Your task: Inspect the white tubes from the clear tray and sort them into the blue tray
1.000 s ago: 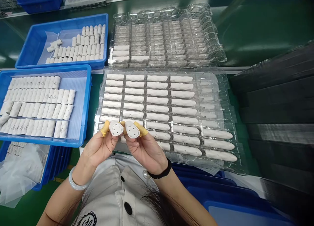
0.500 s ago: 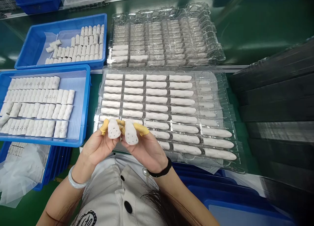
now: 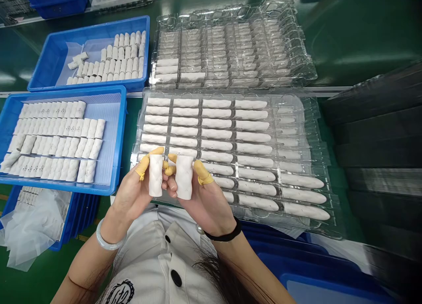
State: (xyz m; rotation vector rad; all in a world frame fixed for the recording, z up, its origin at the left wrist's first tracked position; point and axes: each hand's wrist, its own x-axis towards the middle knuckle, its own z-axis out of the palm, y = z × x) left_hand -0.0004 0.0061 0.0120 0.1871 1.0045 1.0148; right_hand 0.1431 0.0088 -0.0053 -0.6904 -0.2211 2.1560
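Two short white cylindrical pieces with wavy sides are held upright, side by side, over the front edge of a clear plastic tray (image 3: 206,91). My left hand (image 3: 133,192) grips the left white piece (image 3: 155,175) between thumb and fingers. In my right hand (image 3: 207,203) is the right white piece (image 3: 184,177), slightly wider in view. Yellow finger cots cover several fingertips on both hands. Rows of similar long white pieces (image 3: 253,137) lie in the tray behind my hands. Parts of the nearest tray rows are hidden by my hands.
To the left, a blue bin (image 3: 121,141) holds rows of short white cylinders, some with dark marks. Another blue bin (image 3: 39,71) stands behind it. Stacked clear trays (image 3: 231,49) sit at the back. A dark stack (image 3: 379,132) rises on the right.
Both pieces have been tilted from showing their holed ends to showing their long sides. My hands have shifted slightly right and stay closed on them.
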